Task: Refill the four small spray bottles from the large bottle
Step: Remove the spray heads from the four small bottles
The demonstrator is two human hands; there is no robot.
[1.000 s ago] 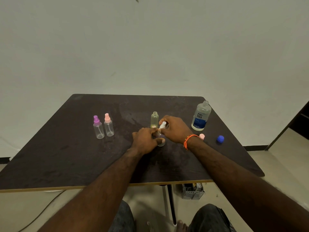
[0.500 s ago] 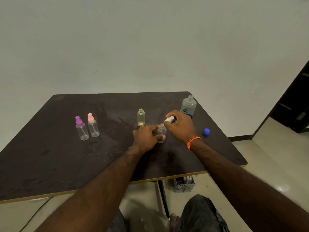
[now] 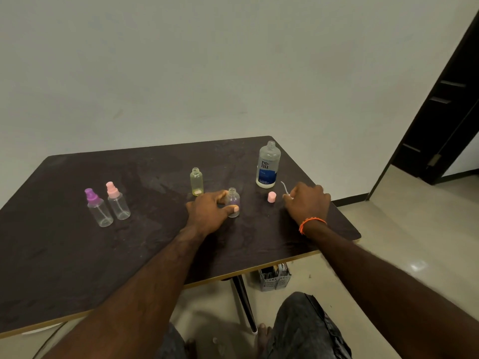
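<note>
My left hand (image 3: 208, 211) grips a small clear bottle (image 3: 233, 203) with no top, standing on the dark table (image 3: 77, 255). My right hand (image 3: 307, 200) holds that bottle's white spray top, whose thin tube (image 3: 284, 187) sticks out above my fingers, down near the table to the right. A pink cap (image 3: 271, 197) stands between my hands. The large bottle (image 3: 268, 165), uncapped with a blue label, stands behind it. A yellowish small bottle (image 3: 196, 181) without a top stands behind my left hand. Two capped spray bottles, purple (image 3: 97, 208) and pink (image 3: 117, 202), stand at the left.
The table's right corner lies just past my right wrist. A grey basket (image 3: 274, 278) sits on the floor under the table, beside the table leg (image 3: 243, 304). A dark doorway (image 3: 440, 104) opens at the right.
My right hand has lifted the white spray top off the clear bottle and carried it right, down near the table. My left hand kept hold of the bottle. The view has swung left.
</note>
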